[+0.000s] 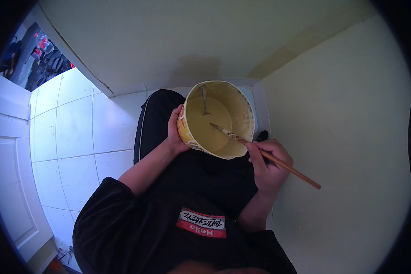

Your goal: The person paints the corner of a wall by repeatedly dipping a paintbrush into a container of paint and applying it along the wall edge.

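My left hand (176,133) grips the left side of a round yellow paint tub (220,154) with printed sides, tilted over my lap. Pale yellowish paint (205,132) lies in its bottom, and the inner wall is smeared. In my right hand (273,164) is a slim paintbrush (291,168) with a brown wooden handle. White paint coats its lower part, and its pointed tip is inside the tub, over the paint; whether it touches the paint I cannot tell. A narrow greyish streak or tool (204,99) runs down the tub's far inner wall.
Pale walls (328,137) meet in a corner right ahead, with darker damp-looking patches (195,70) low down. White floor tiles (75,126) stretch left to a white panelled door (12,161). Bags (53,61) and a partly seen person (12,56) are beyond the doorway.
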Tool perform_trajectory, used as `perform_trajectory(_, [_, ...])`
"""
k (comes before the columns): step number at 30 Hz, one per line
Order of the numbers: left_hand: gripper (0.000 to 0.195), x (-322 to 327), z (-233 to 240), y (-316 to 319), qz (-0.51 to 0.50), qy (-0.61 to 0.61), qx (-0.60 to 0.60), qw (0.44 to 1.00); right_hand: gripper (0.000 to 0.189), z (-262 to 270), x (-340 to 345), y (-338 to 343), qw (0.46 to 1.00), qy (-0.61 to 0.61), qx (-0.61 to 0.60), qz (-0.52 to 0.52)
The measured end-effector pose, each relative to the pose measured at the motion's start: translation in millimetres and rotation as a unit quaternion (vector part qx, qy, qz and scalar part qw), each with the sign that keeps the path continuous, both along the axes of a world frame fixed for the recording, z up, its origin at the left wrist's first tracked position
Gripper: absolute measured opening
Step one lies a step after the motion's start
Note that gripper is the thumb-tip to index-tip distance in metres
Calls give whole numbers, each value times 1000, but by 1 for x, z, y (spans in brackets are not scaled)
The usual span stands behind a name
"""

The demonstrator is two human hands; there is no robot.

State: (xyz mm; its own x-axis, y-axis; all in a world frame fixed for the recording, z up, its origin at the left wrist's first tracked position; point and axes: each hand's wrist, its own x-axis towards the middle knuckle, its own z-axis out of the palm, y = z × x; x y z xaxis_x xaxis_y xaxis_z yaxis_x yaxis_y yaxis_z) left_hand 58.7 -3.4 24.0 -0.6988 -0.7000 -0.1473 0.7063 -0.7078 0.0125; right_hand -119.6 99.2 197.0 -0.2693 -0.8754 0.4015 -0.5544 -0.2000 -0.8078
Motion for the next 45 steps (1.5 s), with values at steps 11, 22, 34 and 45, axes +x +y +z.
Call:
perform_trajectory(11, [59,2,-6,1,-27,2,10,1000,15,5,4,-3,1000,22,-3,-6])
perform_trajectory(22, [59,1,-9,0,-31,11,3,999,12,7,-6,6,1000,-7,-5,-14])
perform_trajectory(34, [61,1,2,2,-30,-10,20,999,18,17,-16,19,995,41,-93,-24])
perform_trajectory(45, [60,3,2,1,-35,-16,26,999,17,15,-13,4,986,108,-123,21])
